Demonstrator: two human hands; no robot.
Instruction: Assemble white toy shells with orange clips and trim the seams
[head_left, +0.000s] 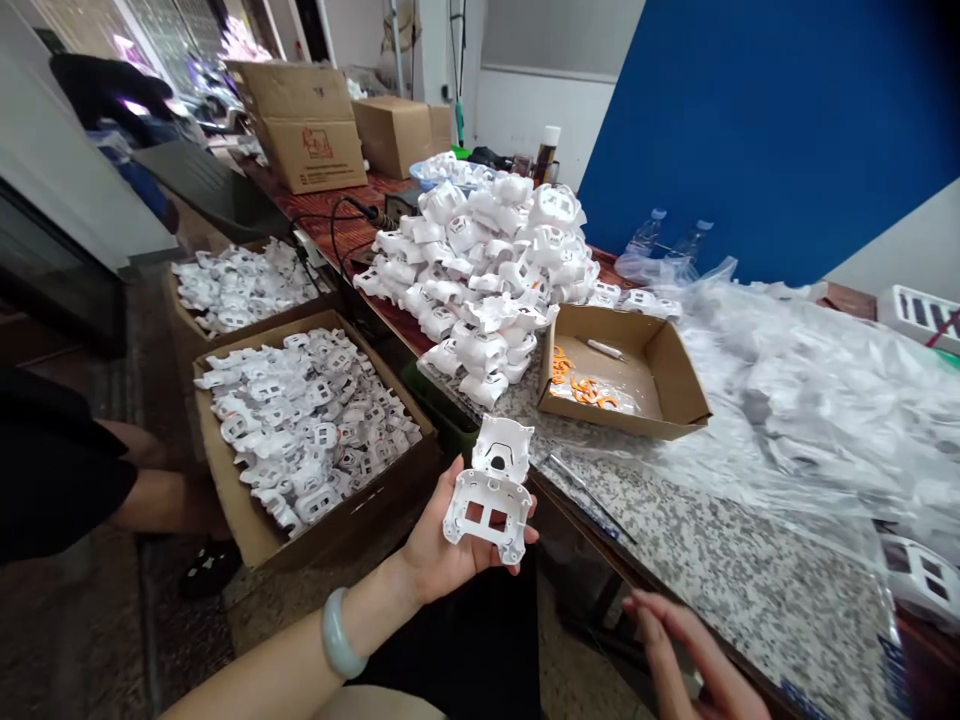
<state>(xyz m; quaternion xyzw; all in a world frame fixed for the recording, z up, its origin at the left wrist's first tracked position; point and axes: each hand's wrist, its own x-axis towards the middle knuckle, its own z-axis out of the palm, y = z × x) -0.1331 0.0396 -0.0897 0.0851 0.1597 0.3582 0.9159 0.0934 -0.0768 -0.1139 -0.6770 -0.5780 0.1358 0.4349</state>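
My left hand [435, 552] is closed around the edge of a white plastic housing [489, 500], its hollow inside turned up toward me. Two square openings show in its lower part and a round hole in its upper part. My right hand [686, 655] is at the lower right, beside the table edge and apart from the housing. Its thumb and forefinger come together at the tips; whatever may be between them is too small to make out. On the table ahead, a shallow cardboard tray [679, 385] contains orange curved pieces [589, 390] and a small white stick-like item [606, 349].
White housings form a high pile [487, 260] on the table. Two cardboard boxes at left, the nearer box [225, 480] included, are full of them. A thin metal tool [589, 492] lies by the granite-patterned edge. Plastic sheeting [810, 400] covers the right. A person's leg [161, 497] is at left.
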